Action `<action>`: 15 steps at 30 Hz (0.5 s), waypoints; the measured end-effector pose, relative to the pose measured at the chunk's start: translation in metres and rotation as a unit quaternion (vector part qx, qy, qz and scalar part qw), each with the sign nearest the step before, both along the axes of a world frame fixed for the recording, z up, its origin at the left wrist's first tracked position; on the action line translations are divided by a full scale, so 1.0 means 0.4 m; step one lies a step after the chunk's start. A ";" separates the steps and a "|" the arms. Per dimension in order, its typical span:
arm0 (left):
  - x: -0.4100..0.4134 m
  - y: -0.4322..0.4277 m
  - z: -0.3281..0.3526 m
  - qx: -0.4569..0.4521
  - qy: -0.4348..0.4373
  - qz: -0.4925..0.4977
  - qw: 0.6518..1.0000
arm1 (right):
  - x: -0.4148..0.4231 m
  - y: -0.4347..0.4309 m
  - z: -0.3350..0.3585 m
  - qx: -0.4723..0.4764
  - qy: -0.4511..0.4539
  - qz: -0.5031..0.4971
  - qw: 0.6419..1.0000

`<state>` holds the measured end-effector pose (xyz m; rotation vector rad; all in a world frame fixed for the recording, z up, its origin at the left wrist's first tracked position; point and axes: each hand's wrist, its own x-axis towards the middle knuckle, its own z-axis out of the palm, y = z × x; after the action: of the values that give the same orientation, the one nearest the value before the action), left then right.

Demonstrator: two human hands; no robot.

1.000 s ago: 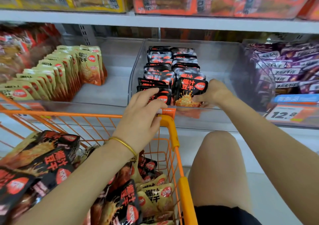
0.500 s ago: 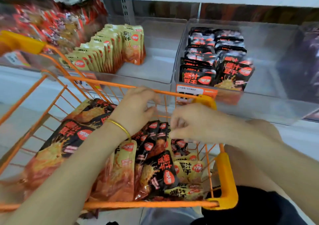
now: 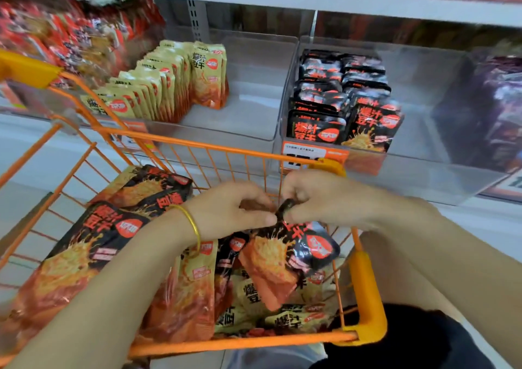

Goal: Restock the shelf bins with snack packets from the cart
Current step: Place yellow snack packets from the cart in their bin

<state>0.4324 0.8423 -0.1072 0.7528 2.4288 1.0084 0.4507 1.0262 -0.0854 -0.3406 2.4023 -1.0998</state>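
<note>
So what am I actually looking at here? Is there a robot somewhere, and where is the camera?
There is no robot here. A person is working with bare hands, and the single picture comes from a camera worn on the head, looking forward and down.

The left hand, with a gold bangle at the wrist, and the right hand meet over an orange cart. Together they pinch the top edge of a black snack packet, held just above the heap of packets in the cart.

Behind the cart, one clear bin holds rows of matching black packets. The neighbouring bin holds yellow packets.
</note>
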 end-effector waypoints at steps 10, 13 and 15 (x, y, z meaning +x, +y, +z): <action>-0.022 0.154 0.076 0.204 -0.022 0.078 0.976 | 0.034 0.181 0.074 -0.178 0.026 -0.168 0.969; -0.041 0.236 0.102 0.206 0.056 0.097 0.972 | 0.013 0.241 0.097 -0.194 0.076 -0.256 0.944; -0.058 0.271 0.102 0.185 0.164 0.129 0.960 | -0.008 0.295 0.131 -0.217 0.152 -0.319 0.910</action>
<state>0.4092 0.9507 -0.0664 0.7862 2.7062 1.5847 0.4476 1.1443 -0.0331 0.1798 2.5906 -2.0165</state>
